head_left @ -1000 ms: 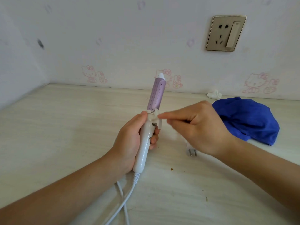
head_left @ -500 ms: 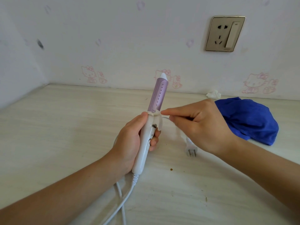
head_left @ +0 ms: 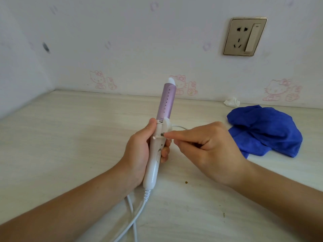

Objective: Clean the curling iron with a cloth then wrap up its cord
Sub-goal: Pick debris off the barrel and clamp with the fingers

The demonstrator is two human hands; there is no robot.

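Note:
My left hand grips the white handle of the curling iron and holds it upright above the table, lilac barrel pointing up. The index fingertip and thumb of my right hand meet on a small pin that sticks out of the handle just below the clamp lever; the other fingers are curled. The white cord hangs from the handle's bottom and runs off the lower edge. A thin stretch of cord shows behind my right hand. The plug is hidden. The blue cloth lies crumpled on the table at the right.
The pale wooden table meets the wall at the back and left. A crumpled white tissue lies by the wall behind the cloth. A wall socket sits at the upper right. Small crumbs dot the table near my right forearm.
My right hand has dropped from the clamp lever to the pin lower on the handle and now covers the plug. The iron has turned slightly in my left hand.

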